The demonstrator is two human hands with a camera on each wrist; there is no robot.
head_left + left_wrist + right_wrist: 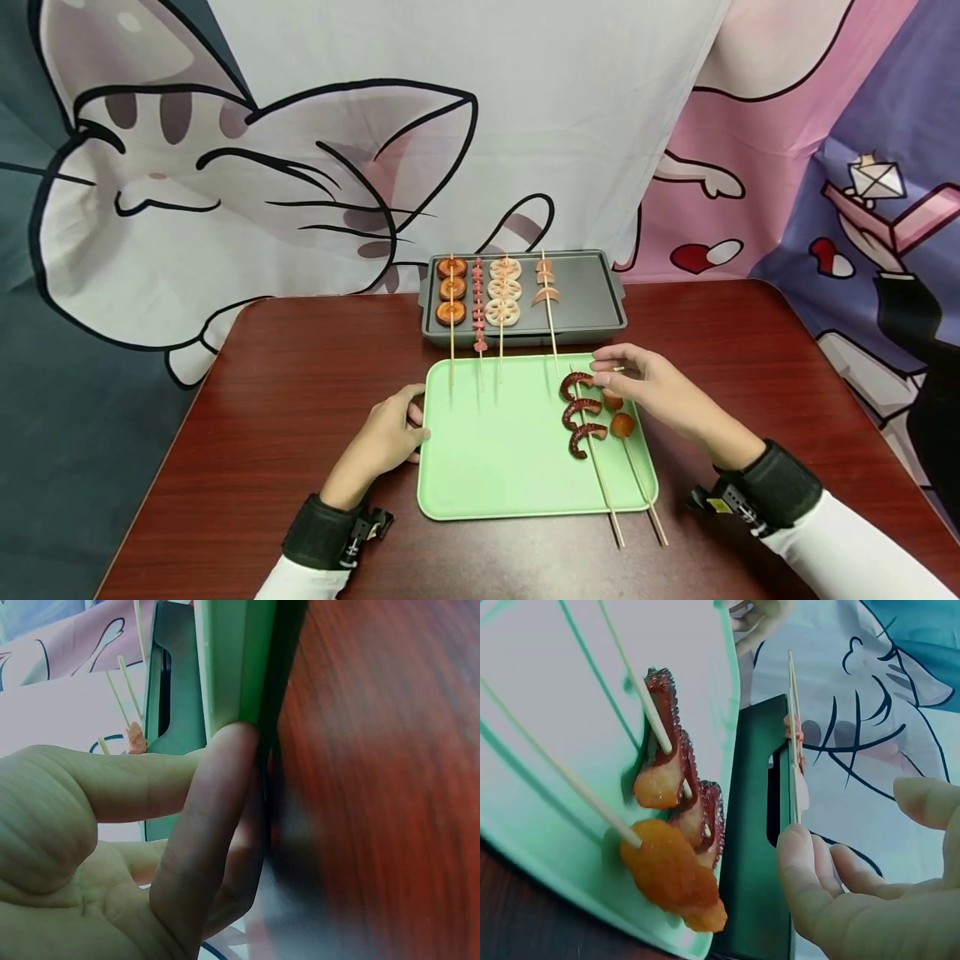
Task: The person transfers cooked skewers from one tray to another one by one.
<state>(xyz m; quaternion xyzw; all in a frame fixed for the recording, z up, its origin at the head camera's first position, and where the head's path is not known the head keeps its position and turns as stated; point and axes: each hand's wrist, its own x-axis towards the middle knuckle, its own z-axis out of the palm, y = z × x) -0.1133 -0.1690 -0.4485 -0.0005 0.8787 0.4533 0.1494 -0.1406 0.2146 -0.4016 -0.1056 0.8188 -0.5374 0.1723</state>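
Observation:
At the left side of a light green tray (495,458), my left hand (386,429) grips the rim between thumb and fingers; the left wrist view shows fingertips (234,742) against its edge. My right hand (652,387) is over the tray's far right corner, thumb and fingers apart and nothing between them. Below it lie two skewers on the tray: one with dark red tentacle pieces (585,407), the other with orange-brown balls (622,425), one partly hidden by the hand. Their sticks reach past the near rim.
Behind the tray, a dark grey pan (585,300) bears skewers of browned round slices (452,289), pink pieces (478,304), lotus root slices (504,289) and pale orange pieces (547,292). Their sticks overhang the green tray. A printed cloth (570,125) hangs behind the brown table (322,358).

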